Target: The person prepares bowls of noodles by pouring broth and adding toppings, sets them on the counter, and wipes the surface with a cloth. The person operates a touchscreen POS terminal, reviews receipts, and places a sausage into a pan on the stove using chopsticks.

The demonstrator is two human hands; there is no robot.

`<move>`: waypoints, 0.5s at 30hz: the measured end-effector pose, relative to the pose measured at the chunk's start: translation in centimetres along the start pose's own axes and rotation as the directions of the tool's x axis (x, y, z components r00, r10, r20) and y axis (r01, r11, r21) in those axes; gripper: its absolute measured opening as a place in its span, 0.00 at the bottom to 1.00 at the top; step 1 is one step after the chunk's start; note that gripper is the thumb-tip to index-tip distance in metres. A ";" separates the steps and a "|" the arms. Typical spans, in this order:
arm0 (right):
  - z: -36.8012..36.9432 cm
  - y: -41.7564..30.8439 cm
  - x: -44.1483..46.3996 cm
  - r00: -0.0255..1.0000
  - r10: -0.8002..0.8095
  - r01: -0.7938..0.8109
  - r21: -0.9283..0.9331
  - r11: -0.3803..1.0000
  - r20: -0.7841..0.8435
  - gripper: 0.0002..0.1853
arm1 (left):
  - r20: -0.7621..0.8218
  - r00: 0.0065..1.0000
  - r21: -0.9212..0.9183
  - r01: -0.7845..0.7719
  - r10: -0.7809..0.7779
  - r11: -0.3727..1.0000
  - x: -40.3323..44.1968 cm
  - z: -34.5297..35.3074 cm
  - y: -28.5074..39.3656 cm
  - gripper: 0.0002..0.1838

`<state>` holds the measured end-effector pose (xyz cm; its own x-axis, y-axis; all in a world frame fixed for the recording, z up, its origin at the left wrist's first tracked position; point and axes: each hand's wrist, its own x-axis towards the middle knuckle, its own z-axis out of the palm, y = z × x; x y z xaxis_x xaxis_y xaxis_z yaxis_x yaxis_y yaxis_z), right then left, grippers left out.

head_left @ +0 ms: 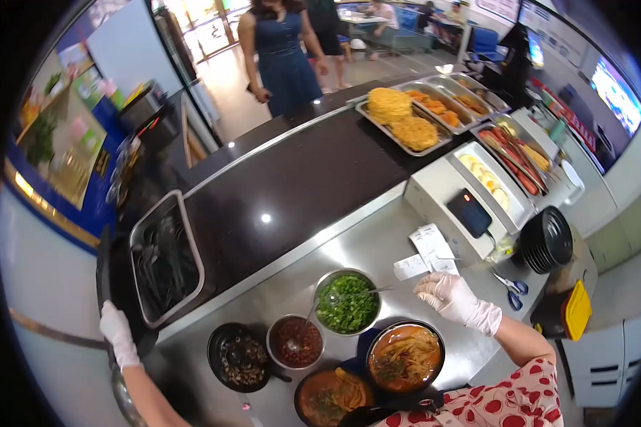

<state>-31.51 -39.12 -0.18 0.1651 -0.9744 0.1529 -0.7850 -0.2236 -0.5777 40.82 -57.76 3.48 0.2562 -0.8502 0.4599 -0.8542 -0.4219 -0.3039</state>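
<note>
Hovering over the steel worktop (pixel 367 249), the right hand (pixel 449 299) has its gloved fingertips drawn together. Can't make out anything between them. Left hand (pixel 117 331), also gloved, is stretched far out to the side by a dark upright panel (pixel 105 274). Looks like contact, but can't say if it's gripping: fingers are partly turned away. Arms spread wide, so maybe steadying or reaching.

Just beyond the right fingers: paper slips (pixel 429 249), lying flat, presumably there to be read at a glance. Below that hand, one soup bowl (pixel 406 356), red broth, loaded. The other soup bowl (pixel 331 398) sits close by, nearer the body. Both near the worktop's front, likely for easy topping.

Toppings make a row just past them: chopped greens (pixel 352 309), a steel bowl of reddish bits (pixel 297 345), a black pan (pixel 238 356). Spoon (pixel 377 290) rests in the greens, handle over the rim, so it probably grabs fast.

Farther out: scissors (pixel 513 288) and stacked black bowls (pixel 547 238) on the right, utensil tub (pixel 191 228) on the left, fried cakes (pixel 414 133) up on the raised counter (pixel 292 192), person in blue (pixel 288 57) beyond it.
</note>
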 end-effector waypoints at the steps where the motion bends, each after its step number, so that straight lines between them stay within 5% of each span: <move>1: -0.6 1.1 -0.6 1.000 0.017 -0.018 -0.017 1.000 -0.025 0.07 | -0.001 1.000 -0.023 -0.012 0.012 1.000 0.1 -2.0 0.0 0.06; 3: -1.3 3.0 -2.1 0.985 0.158 -0.156 0.032 0.987 -0.062 0.07 | -0.106 0.994 -0.141 0.011 -0.026 0.990 -1.0 -7.0 1.5 0.14; 6: -2.9 3.9 -3.6 0.965 0.188 -0.193 -0.012 0.981 -0.186 0.07 | -0.264 0.963 -0.169 -0.092 0.045 0.981 -2.4 -10.4 4.2 0.12; 8: -3.4 4.4 -4.3 0.957 0.184 -0.187 0.006 0.982 -0.225 0.07 | -0.544 0.826 -0.205 -0.299 0.145 0.932 -4.4 -14.3 9.3 0.06; 12: -5.3 4.1 -5.8 0.966 0.142 -0.146 0.001 0.989 -0.216 0.07 | -0.688 0.633 -0.206 -0.640 0.355 0.740 -6.6 -19.2 18.8 0.06; 14: -6.1 3.6 -6.7 0.980 0.127 -0.128 0.006 0.992 -0.156 0.07 | -0.415 0.774 -0.210 -0.592 0.478 0.778 -7.9 -19.7 23.8 0.05; 15: -6.6 3.4 -7.1 0.968 0.139 -0.147 -0.022 0.989 -0.210 0.07 | -0.261 0.759 -0.243 -0.649 0.596 0.721 -8.5 -21.3 26.3 0.06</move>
<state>-39.32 -32.79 2.07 -0.0746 -0.9690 0.2356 -0.8137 -0.0774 -0.5761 6.60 -54.94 9.32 -0.4325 -0.8148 0.3861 -0.8920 0.3241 -0.3151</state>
